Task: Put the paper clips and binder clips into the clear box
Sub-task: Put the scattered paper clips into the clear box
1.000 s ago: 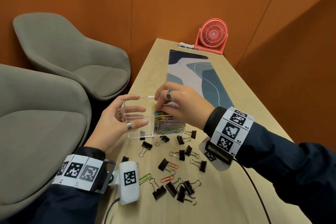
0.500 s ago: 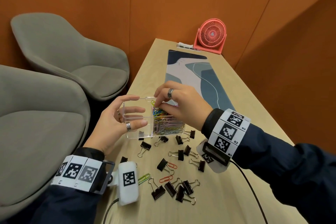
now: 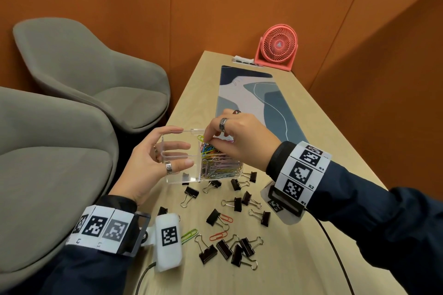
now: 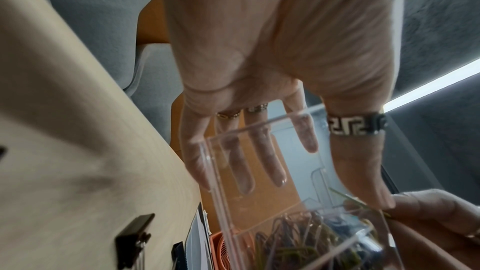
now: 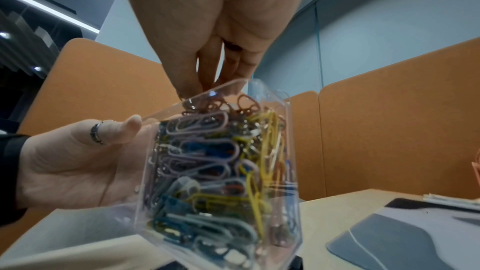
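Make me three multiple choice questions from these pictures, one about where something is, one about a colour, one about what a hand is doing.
1. Where are most binder clips?
A. in the clear box
B. on the table
C. on a chair

2. What colour is the fan?
A. coral pink
B. blue
C. black

3. What is the left hand doing?
A. lying flat on the table
B. holding the clear box
C. pinching a binder clip

Answers: B, they lie loose on the table in front of the box; A, its housing is coral pink; B, thumb and fingers grip the box's walls.
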`<state>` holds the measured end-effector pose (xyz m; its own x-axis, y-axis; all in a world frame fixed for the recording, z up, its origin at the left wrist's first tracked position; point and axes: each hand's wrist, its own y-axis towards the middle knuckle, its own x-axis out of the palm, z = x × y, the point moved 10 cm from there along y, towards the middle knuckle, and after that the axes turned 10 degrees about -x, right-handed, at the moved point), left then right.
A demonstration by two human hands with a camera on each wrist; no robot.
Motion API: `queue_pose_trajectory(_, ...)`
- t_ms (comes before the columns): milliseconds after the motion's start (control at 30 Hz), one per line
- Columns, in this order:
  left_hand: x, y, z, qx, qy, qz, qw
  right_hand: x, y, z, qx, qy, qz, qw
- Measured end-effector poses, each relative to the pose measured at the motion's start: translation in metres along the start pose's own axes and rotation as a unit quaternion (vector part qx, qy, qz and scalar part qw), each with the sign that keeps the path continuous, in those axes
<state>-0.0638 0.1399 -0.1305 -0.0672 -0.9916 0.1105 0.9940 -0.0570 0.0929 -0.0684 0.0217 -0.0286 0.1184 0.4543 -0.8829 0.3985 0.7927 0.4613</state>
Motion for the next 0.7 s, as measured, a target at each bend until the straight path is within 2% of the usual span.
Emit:
queue_pose_trajectory(167,-0.001,0.000,0.001,0.002,-0.004,0.002,1.000,-0.005,0.000,0.008,0.050,0.024,-0.024,0.998)
queue_pose_trajectory(467,0.001,-0.001,0.002,0.001,-0.001,0.000,1.000,-0.001,0.013,0.013,0.045,-0.008,-0.065,0.997)
queue_pose_trajectory(600,0.001,-0.001,0.002,0.000,-0.002,0.001,1.000,0.009,0.016,0.009,0.038,-0.045,-0.064,0.996)
queue_pose_trajectory(700,-0.001,-0.002,0.002,-0.002,0.001,0.005,1.000,0.010,0.016,0.006,0.038,-0.056,-0.031,0.997)
